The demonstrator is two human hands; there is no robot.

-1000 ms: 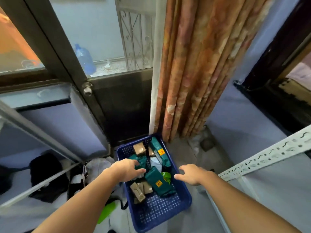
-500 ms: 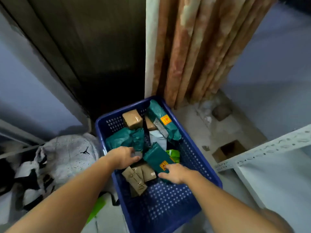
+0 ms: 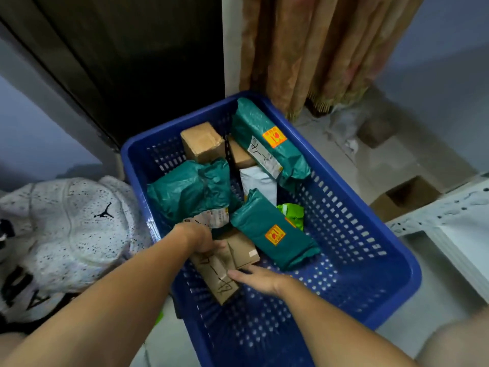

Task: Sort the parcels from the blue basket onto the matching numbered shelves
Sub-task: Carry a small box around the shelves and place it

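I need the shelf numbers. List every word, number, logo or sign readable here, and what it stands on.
Jumpman logo, no words: white speckled bag.
Orange stickers, print blurred: far green parcel; near green parcel.
White label, unreadable scrawl: far green parcel.
Handwritten marks, illegible: brown parcel, gripped by left hand, touched by right hand.

A room in a home, used for sorting parcels.
A patterned curtain (image 3: 312, 49), dark door (image 3: 148, 62), and sports bag (image 3: 66, 234) surround the blue basket (image 3: 370, 247).
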